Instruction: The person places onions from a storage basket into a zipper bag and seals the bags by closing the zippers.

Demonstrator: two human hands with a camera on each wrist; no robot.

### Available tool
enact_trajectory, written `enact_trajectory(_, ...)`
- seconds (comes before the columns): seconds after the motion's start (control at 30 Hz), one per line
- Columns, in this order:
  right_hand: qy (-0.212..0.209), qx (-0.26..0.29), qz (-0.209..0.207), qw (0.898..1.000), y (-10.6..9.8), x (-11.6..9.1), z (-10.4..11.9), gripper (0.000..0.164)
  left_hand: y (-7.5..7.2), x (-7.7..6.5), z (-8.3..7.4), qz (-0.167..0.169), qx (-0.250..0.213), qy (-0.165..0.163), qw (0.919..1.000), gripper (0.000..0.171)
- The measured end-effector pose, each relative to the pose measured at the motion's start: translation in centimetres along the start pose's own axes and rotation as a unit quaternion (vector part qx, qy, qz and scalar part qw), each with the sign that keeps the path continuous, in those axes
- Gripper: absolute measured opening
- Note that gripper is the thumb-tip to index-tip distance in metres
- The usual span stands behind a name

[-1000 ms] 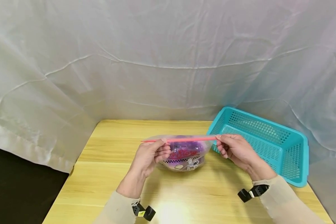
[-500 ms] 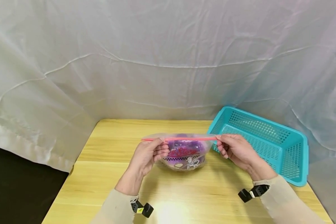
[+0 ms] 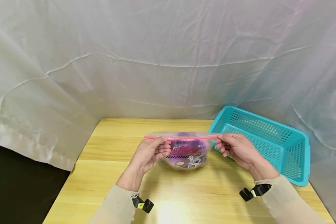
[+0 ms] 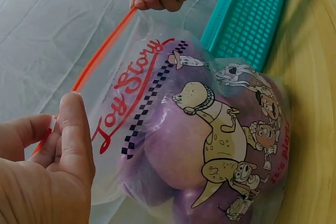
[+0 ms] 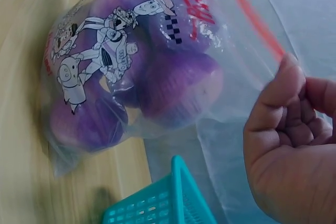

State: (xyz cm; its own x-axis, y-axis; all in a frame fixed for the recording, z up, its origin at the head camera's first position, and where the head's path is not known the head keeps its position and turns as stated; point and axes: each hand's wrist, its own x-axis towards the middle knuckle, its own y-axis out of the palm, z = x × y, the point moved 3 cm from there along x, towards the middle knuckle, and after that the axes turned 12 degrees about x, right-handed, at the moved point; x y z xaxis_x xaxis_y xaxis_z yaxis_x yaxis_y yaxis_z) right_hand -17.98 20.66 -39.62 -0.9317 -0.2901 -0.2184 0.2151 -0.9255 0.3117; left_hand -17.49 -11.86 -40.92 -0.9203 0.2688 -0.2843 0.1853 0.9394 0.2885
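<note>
A clear zip bag (image 3: 184, 157) printed with "Toy Story" and cartoon figures bulges with several round purple things (image 5: 181, 90) that have pale patches. Along its top runs a red-orange zip strip (image 3: 190, 137), stretched nearly level between both hands. My left hand (image 3: 151, 152) pinches the strip between thumb and fingers, inward from its left end. A small white slider (image 4: 52, 123) shows between those fingers in the left wrist view. At the strip's right end, my right hand (image 3: 235, 149) pinches the corner between thumb and curled index finger.
An upright turquoise plastic basket (image 3: 304, 155) with perforated walls stands on the right of the wooden table (image 3: 106, 174), just beyond my right hand. Grey-white cloth (image 3: 162, 84) hangs behind the table. Dark floor lies past the left edge.
The strip's left end has risen slightly, so the strip lies more level. My left hand has shifted only a little, still pinching it. My right hand keeps its pinch, almost unmoved.
</note>
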Motion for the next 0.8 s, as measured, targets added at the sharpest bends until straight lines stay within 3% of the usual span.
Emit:
enact_trajectory(0.5, -0.001, 0.051, -0.02, 0.998, 0.6, 0.4, -0.1, 0.028, -1.0, -0.5, 0.3, -0.017, -0.017, 0.026, 0.9994, 0.024)
enact_trajectory(0.8, -0.004, 0.057, -0.038, 0.998, 0.4, 0.7, -0.5, 0.028, -2.9, -0.5, 0.7, -0.042, -0.022, 0.04, 0.9981, 0.02)
